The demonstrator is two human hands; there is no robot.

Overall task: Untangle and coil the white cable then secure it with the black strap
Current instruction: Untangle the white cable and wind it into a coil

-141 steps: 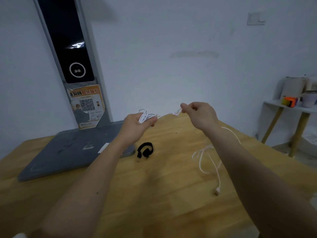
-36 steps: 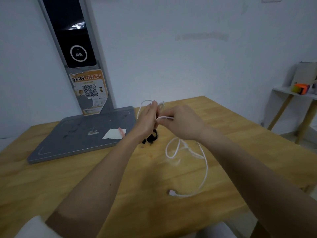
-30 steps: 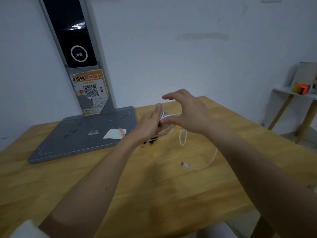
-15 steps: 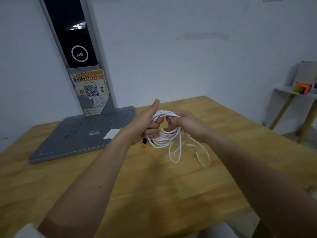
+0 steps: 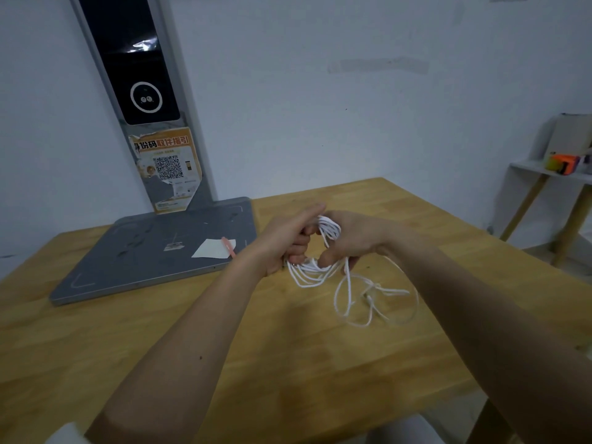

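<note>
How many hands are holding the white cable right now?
2. The left hand grips the coiled loops of the white cable from the left; the right hand holds the same bundle from the right. Loose loops trail onto the wooden table.

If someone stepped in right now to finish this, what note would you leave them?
Left hand: grips the coiled part of the white cable.
Right hand: holds the same coil from the other side.
Done: several loops wound.
Left: a loose tail lies on the table, with what may be a small knot; free it and wind it in. The black strap is out of sight now, perhaps behind the hands; find it and wrap the coil.
</note>
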